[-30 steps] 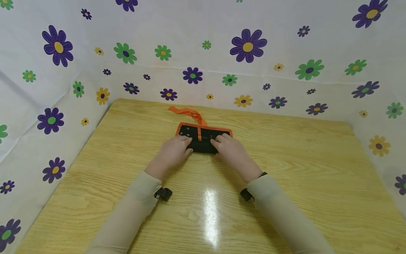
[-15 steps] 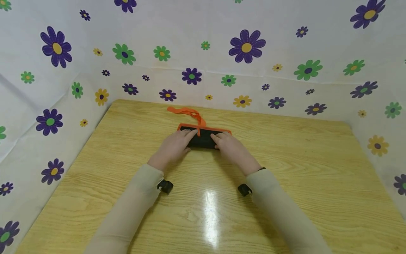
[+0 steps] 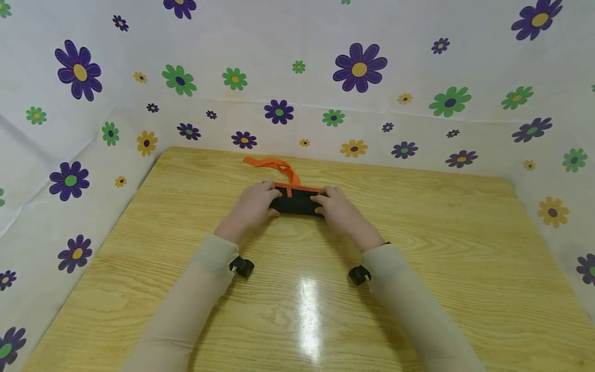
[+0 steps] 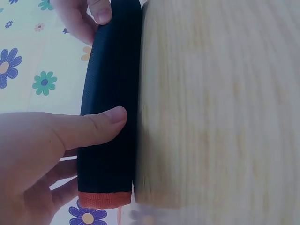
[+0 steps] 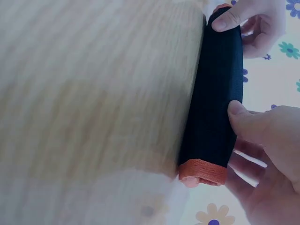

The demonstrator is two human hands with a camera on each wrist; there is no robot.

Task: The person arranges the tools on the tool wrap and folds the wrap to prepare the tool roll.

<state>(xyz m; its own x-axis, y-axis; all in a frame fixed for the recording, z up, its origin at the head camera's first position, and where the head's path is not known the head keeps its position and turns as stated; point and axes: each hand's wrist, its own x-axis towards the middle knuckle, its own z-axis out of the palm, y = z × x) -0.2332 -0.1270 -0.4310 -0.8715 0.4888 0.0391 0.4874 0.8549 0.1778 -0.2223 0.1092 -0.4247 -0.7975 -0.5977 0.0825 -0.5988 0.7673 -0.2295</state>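
A black fabric roll-up pouch [image 3: 297,202] with orange edging lies rolled into a long bundle near the back of the table. An orange tie strap [image 3: 271,163] trails from its far side to the left. My left hand [image 3: 251,204] grips the left end, thumb on the near face [image 4: 105,126] and fingers over the top and far side. At the other end my right hand [image 3: 343,214] holds the bundle the same way, its thumb [image 5: 239,110] against the black cloth. Whatever the pouch contains is hidden inside the roll.
The bundle rests on a wood-grain table [image 3: 297,310]. Behind and at both sides hangs a white cloth [image 3: 316,31] printed with purple, green and yellow flowers. A black camera [image 3: 241,267] is strapped at the left wrist, another [image 3: 359,275] at the right.
Both hands have rolled the pouch farther away from me, so its printed numbers are now covered and less of the flat part shows. The hands have shifted toward the bundle's ends.
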